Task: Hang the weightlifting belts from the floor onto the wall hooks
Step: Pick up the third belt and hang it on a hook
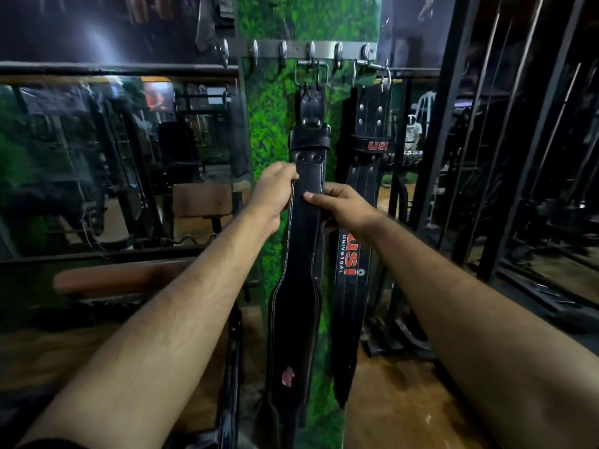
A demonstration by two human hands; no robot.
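Note:
A black leather belt (296, 306) with white stitching hangs by its metal buckle from a hook on the steel hook rail (324, 48), against a green leafy wall panel. My left hand (274, 189) grips the belt's left edge below its loop. My right hand (345, 204) holds the right edge, thumb lying across the front. A second black belt (353, 273) with red USI lettering hangs from a hook just to the right, partly behind my right hand.
Several bare hooks (254, 51) stick out of the rail to the left. A wide mirror (113, 163) lies to the left, with a brown padded bench (120, 277) below it. Black steel gym frames (505, 150) stand on the right. The floor (398, 409) is brown wood.

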